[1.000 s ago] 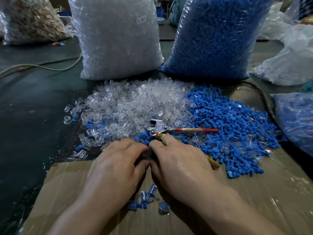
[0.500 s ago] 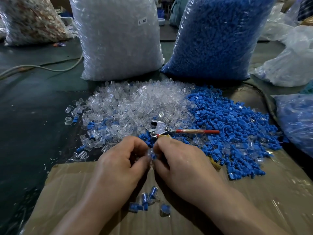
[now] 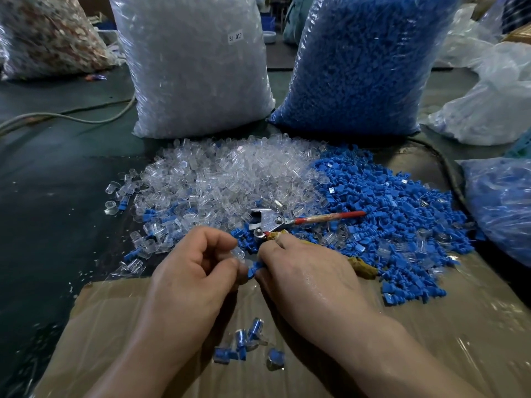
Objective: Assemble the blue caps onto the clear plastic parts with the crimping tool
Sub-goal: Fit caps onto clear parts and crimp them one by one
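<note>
A blue cap [image 3: 254,268] is pinched in the curled fingertips of the right hand [image 3: 304,277], pretty much touching the clear part [image 3: 239,253] gripped by the left hand [image 3: 195,271] beside it, with the crimping tool [image 3: 275,222] laid just beyond on the piles [image 3: 373,202].

The clear parts [image 3: 230,179] are see-through, glossy hard plastic. The caps [image 3: 388,214] are opaque blue plastic, smooth with a dull sheen. The tool [image 3: 270,222] has a bright bare-metal head and a red handle wrapped in shiny tape. The bag [image 3: 195,67] behind is thin, crinkled glossy film with a paper label [image 3: 235,37]. The brown cardboard [image 3: 459,326] lies under glossy clear film. The surface [image 3: 57,196] is dark green, mostly matt.
</note>
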Action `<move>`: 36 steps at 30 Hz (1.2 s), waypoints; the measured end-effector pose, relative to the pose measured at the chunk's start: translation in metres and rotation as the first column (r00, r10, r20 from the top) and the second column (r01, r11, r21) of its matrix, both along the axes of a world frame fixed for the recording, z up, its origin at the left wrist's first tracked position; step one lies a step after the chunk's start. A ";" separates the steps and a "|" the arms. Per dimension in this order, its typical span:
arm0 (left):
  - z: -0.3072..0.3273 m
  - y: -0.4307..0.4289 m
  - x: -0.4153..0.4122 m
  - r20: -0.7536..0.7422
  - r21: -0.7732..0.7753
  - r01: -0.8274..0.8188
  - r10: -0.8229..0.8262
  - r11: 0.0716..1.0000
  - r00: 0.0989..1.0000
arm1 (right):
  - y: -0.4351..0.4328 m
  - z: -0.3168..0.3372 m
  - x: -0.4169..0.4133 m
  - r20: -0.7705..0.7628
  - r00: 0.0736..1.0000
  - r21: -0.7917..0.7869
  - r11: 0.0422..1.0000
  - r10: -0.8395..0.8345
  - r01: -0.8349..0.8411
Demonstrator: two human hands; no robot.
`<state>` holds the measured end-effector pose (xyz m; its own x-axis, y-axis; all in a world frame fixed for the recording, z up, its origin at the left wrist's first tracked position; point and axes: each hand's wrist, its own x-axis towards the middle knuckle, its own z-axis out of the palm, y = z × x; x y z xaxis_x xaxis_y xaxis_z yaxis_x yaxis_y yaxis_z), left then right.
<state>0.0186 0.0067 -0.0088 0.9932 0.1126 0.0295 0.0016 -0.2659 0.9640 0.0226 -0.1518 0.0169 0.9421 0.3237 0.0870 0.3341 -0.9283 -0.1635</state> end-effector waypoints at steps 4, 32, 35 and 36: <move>-0.002 -0.001 0.000 0.003 -0.063 0.013 -0.013 0.998 1.000 | -0.007 0.000 -0.002 0.031 1.000 0.073 0.997 -0.003 0.000; 0.018 -0.006 -0.009 -0.087 -0.360 0.094 -0.134 0.928 0.987 | -0.008 0.005 -0.009 0.214 0.973 0.650 0.730 0.090 -0.211; 0.017 -0.006 -0.009 -0.068 -0.358 0.129 -0.164 0.925 0.984 | -0.007 0.003 -0.009 0.207 0.973 0.638 0.739 0.106 -0.216; 0.017 -0.006 -0.009 -0.072 -0.364 0.130 -0.167 0.922 0.983 | -0.007 0.002 -0.009 0.213 0.971 0.637 0.739 0.104 -0.219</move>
